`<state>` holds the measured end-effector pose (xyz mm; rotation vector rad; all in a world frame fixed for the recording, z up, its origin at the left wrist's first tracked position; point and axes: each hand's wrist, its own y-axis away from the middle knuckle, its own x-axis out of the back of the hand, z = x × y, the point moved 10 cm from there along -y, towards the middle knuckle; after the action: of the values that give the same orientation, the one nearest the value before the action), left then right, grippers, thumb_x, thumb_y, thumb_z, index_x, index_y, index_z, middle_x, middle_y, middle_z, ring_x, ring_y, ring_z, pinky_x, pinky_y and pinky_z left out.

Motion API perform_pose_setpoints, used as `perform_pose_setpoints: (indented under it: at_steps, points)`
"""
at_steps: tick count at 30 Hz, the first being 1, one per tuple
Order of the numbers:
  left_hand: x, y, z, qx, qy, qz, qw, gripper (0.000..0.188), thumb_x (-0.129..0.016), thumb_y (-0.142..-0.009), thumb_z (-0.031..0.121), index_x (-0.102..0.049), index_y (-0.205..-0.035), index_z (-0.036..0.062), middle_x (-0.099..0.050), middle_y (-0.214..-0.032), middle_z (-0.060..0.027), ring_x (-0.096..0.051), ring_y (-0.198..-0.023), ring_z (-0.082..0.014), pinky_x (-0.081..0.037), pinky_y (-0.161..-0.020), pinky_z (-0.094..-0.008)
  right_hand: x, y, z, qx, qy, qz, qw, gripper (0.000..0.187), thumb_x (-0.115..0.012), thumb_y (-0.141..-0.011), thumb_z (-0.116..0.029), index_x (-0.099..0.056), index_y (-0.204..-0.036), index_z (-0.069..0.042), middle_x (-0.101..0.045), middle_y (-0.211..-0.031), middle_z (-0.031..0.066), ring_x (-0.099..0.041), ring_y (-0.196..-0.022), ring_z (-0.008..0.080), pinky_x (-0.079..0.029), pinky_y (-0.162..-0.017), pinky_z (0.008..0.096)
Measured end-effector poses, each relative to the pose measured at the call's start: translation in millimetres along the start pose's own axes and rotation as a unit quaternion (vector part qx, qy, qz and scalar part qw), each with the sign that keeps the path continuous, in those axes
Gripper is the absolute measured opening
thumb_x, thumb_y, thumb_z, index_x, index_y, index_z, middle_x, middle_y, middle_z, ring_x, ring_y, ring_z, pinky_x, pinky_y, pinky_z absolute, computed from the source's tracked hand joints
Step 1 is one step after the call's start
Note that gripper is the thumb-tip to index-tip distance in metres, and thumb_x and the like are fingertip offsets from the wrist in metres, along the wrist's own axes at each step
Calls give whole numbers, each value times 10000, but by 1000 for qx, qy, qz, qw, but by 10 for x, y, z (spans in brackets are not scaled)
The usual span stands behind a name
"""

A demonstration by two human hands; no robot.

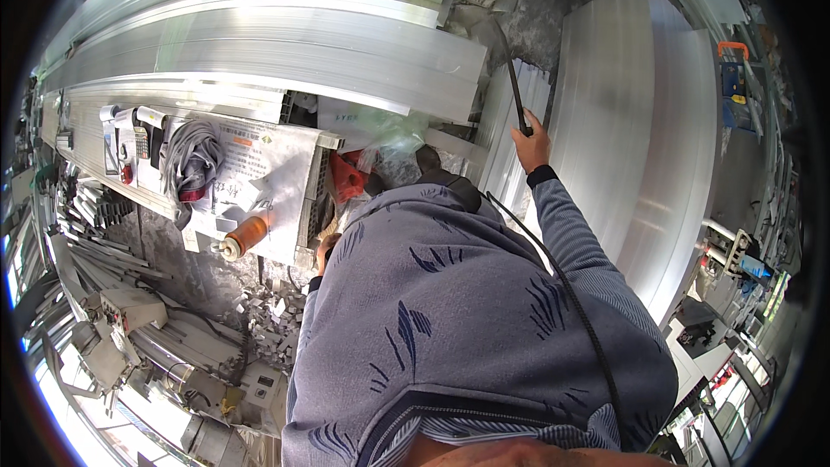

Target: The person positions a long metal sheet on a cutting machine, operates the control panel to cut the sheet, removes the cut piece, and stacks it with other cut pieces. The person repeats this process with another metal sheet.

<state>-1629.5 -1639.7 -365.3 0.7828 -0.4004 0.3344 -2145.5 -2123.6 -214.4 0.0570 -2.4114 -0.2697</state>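
Note:
My right hand (532, 145) is stretched out to the right, its fingers wrapped round the end of a thin, black, curved tube (512, 69). The tube reaches away from me above long silvery metal profiles (506, 134). I cannot make out its exact kind. My left hand (327, 251) is low beside my body, close to the corner of a paper-covered bench (290, 164). My torso covers most of it, so its fingers and anything in them cannot be told. A black cord (562, 281) runs across my sweater.
On the bench lie a bundled grey cloth (192, 156), an orange bottle (245, 236) and a calculator (142, 143). Wide metal profiles (259, 39) are stacked ahead, and a shiny stack (640, 147) stands right. Metal offcuts (281, 320) and a machine (177, 372) are at lower left.

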Motion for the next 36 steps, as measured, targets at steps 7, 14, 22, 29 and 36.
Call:
perform_pose_setpoints:
  at_steps: [7,14,22,29,36]
  points:
    - [84,211,-247,62,-39,54,996,372,-770,-910,393,-818,-1140,104,-806,-1123,-146,-766,-1077,-296,-577,-962,-389,-108,541,-36,121,71,-47,989,639,-708,-821,-36,-643,-1451,-125,-696,-1074,187,-695,-946,374,-559,-856,436]
    - [49,115,388,132,82,54,986,480,-774,-906,389,-767,-1218,24,-798,-1132,-187,-764,-1062,-302,-579,-966,-399,-567,767,-455,236,49,-218,946,661,-677,-742,4,-688,-1395,-101,-691,-1046,155,-706,-967,344,-567,-883,403]
    - [-232,173,254,133,97,49,985,425,-832,-918,353,-768,-1162,11,-799,-1020,-113,-765,-950,-213,-591,-893,-352,-1313,682,-1501,305,-3,-357,883,552,-634,-854,-29,-650,-1406,-26,-716,-1168,158,-715,-939,309,-573,-872,387]
    - [-103,445,-188,171,63,114,977,400,-781,-906,368,-789,-1158,58,-807,-1063,-169,-779,-983,-277,-607,-888,-397,-1850,1081,-2306,74,-120,-561,816,544,-551,-1027,-73,-490,-1568,-74,-677,-1082,46,-563,-693,53,-500,-589,246]
    - [80,701,-276,205,57,194,958,351,-767,-890,343,-804,-1105,68,-786,-1070,-195,-754,-1038,-359,-582,-961,-439,-2393,1272,-3030,45,-101,-586,803,529,-512,-1075,-78,-440,-1599,-86,-644,-1078,80,-529,-667,61,-449,-528,223]
